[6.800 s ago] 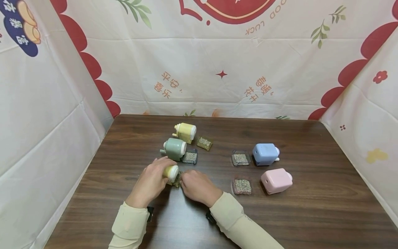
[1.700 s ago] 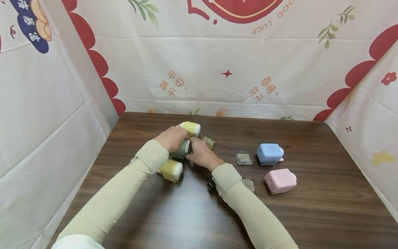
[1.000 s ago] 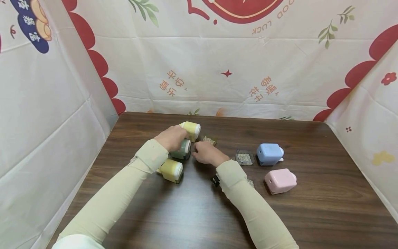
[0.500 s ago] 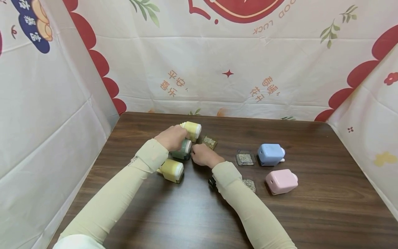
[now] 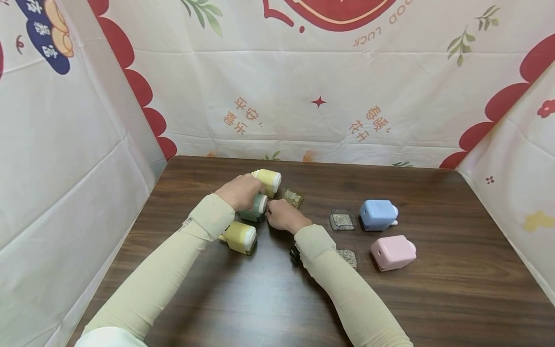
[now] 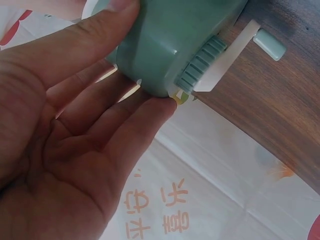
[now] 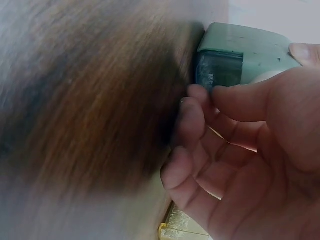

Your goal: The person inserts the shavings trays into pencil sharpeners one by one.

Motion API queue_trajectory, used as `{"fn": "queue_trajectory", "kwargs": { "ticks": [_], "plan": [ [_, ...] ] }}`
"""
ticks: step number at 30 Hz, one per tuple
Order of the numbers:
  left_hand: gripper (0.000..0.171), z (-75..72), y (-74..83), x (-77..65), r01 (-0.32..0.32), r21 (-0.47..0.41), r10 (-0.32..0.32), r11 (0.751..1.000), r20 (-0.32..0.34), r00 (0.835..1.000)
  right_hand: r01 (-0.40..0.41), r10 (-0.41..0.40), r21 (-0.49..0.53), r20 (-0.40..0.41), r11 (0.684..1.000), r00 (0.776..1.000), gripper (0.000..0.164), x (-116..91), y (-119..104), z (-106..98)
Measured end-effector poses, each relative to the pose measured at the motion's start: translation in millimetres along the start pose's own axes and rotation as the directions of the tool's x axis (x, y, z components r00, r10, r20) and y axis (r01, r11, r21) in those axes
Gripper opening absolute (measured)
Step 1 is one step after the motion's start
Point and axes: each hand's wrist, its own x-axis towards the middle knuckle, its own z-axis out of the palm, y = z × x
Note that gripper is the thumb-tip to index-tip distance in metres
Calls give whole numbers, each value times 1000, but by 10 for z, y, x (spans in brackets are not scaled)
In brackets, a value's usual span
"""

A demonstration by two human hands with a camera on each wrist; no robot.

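My left hand (image 5: 242, 191) grips the green pencil sharpener (image 6: 170, 45), thumb on one side and fingers on the other; its crank handle (image 6: 270, 44) sticks out at the rear. At the sharpener's front, my right hand (image 7: 245, 135) has its thumb and forefinger tips together at the edge of the clear shavings drawer (image 7: 220, 69), which sits inside the green body. Its other fingers are curled. A yellow pencil sharpener (image 5: 270, 180) stands just behind. In front is a second yellow pencil sharpener (image 5: 240, 236) with its drawer in.
Behind my right hand lies a drawer of shavings (image 5: 293, 197). To the right, a clear drawer (image 5: 342, 220) lies beside a blue sharpener (image 5: 377, 214). My right sleeve partly covers another drawer (image 5: 348, 259) near a pink sharpener (image 5: 393, 252). Cloth walls border the table.
Earlier my hands were at the front yellow sharpener and the green one's drawer lay outside; both drawers are in now. My right hand drew back briefly from the green sharpener, then returned.
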Motion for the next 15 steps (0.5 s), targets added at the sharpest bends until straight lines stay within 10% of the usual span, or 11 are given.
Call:
{"fn": "queue_trajectory", "kwargs": {
  "ticks": [15],
  "plan": [
    [27,14,-24,-14,-13,7,13,1000,-21,1000,-9,8,24,18,1000,1000,21,-11,-8,-9]
  ]
}}
